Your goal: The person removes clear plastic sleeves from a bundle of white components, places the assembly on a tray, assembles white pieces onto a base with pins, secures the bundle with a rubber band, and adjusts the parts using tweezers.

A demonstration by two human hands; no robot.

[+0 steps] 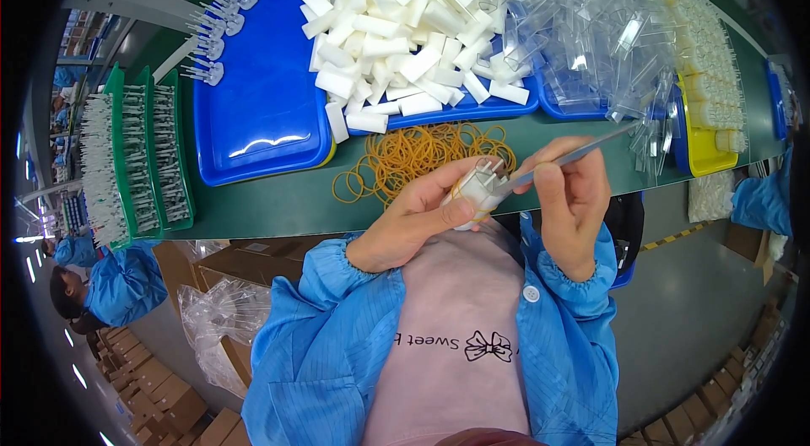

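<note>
My left hand [418, 218] is wrapped round a small white block-shaped piece [474, 193] with several thin pins standing up at its top. A yellow rubber band seems to run round this piece. In my right hand [569, 193] is a slim grey metal tool [582, 151], perhaps tweezers, pinched between thumb and fingers. Its lower tip meets the white piece, while the other end points up to the right. Just beyond my hands lies a loose heap of yellow rubber bands [413, 157] on the green table [278, 201].
White foam blocks [396, 24] pile over a blue tray beyond the bands. Clear plastic sleeves [599, 32] heap to their right. A blue tray [261, 108] holds pinned pieces along its edge. Green racks [139, 159] stand left, a yellow tray [713, 155] right. Co-workers sit at both sides.
</note>
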